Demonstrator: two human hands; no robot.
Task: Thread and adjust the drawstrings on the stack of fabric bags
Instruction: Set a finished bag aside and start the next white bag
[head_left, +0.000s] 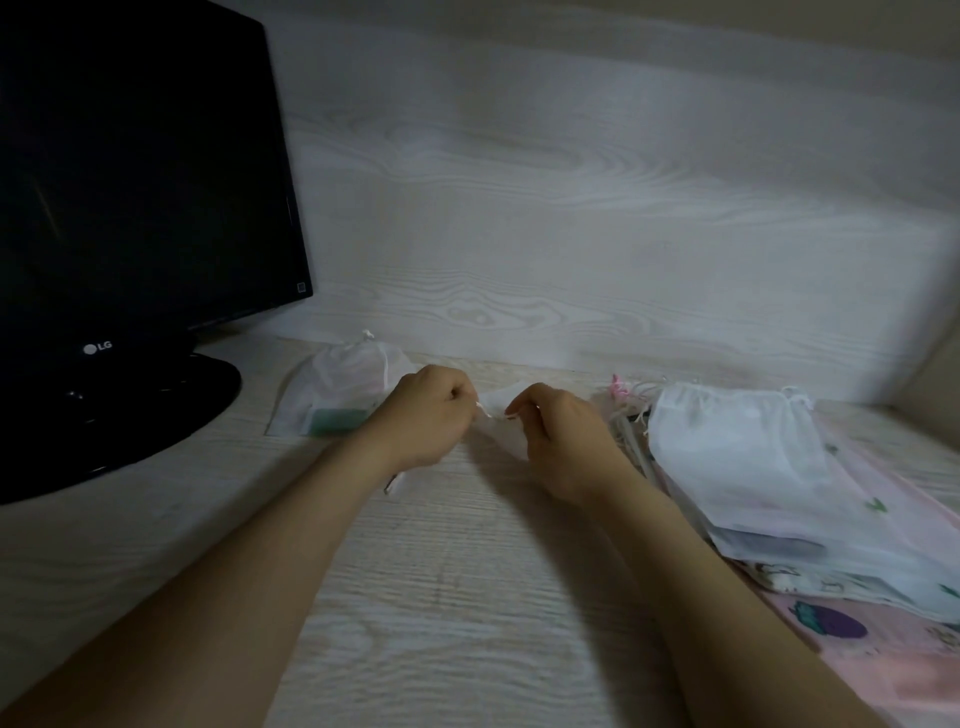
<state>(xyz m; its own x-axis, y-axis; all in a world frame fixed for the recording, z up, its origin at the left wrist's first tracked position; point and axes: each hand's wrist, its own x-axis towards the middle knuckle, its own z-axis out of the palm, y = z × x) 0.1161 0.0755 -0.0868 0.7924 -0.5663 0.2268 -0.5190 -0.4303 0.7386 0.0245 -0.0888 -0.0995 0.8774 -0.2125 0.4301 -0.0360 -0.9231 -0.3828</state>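
A small white fabric bag (503, 422) hangs between my two hands over the middle of the desk. My left hand (427, 420) has its fingers curled and pinches a thin white drawstring (481, 408) at the bag's left edge. My right hand (562, 440) pinches the bag's top hem from the right. A stack of white and printed fabric bags (748, 467) lies to the right. Another white bag (347, 391) with something green inside lies behind my left hand. Most of the held bag is hidden by my hands.
A black monitor (135, 171) on a round base (171, 415) fills the left. A wood-grain wall panel (597, 234) rises behind the pale desk (447, 597). Loose pink and white cords (626, 397) lie beside the stack.
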